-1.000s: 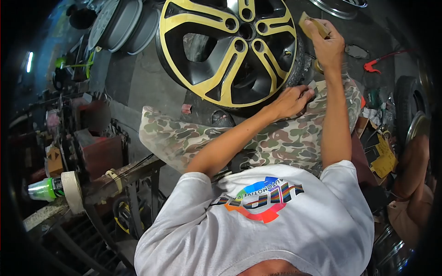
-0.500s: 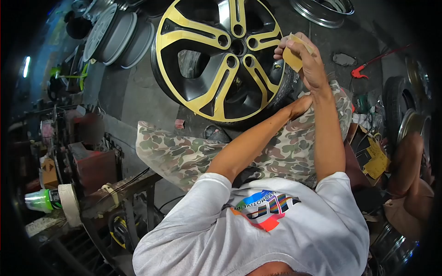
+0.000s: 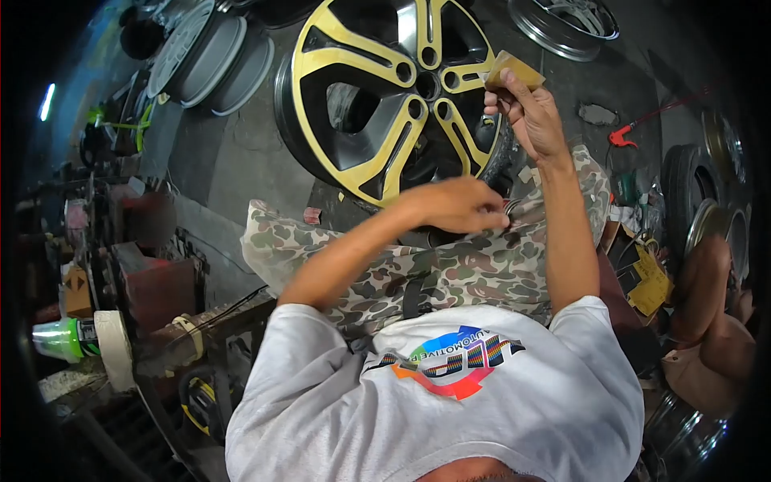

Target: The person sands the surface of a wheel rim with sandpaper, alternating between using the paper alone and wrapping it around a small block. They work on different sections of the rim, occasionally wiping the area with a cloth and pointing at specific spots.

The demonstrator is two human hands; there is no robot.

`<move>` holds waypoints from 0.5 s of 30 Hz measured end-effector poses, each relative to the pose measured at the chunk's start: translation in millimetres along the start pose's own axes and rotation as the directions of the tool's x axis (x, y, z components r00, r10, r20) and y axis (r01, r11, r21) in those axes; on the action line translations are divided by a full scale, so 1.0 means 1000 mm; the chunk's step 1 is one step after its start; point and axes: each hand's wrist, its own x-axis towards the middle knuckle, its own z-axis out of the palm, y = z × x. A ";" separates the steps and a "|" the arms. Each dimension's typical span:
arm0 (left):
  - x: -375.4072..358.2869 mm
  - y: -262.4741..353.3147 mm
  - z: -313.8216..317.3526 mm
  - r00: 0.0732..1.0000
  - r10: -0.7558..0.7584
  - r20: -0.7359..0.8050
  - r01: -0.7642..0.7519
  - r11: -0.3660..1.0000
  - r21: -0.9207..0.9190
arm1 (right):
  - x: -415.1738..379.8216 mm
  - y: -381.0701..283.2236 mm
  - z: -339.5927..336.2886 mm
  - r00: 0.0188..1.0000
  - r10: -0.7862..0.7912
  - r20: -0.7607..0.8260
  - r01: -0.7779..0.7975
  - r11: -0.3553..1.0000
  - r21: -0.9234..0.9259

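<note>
- Compared to a second ago, the left hand [image 3: 458,205] has come off the tyre edge and now hovers over the camo shorts [image 3: 450,265], fingers pinched together on something small I can't make out.
- Right hand [image 3: 526,116] has pulled back from the rim edge, clamped on a tan sanding pad [image 3: 514,71] at its fingertips, so sanding looks paused.
- The wheel [image 3: 393,88] sits just beyond both hands: black with yellow-covered spokes, leaning on the floor.

Right hand [image 3: 530,120] holds sandpaper [image 3: 514,71] against wheel [image 3: 385,88]; left hand [image 3: 458,205] perhaps pinching trousers [image 3: 450,269].
</note>
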 end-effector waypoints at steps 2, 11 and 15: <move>-0.028 0.019 -0.041 0.987 -0.038 -0.157 0.032 0.999 -0.044 | -0.002 0.006 0.005 0.995 0.039 -0.092 -0.050 0.992 -0.116; -0.057 -0.005 -0.115 0.769 -0.022 -0.639 -0.138 0.970 -0.200 | -0.023 0.021 0.081 0.982 -0.141 -0.129 0.034 0.795 -0.606; -0.069 -0.018 -0.118 0.852 0.127 -0.507 -0.276 0.933 -0.229 | -0.028 0.014 0.099 0.981 -0.170 0.094 0.182 0.638 -0.748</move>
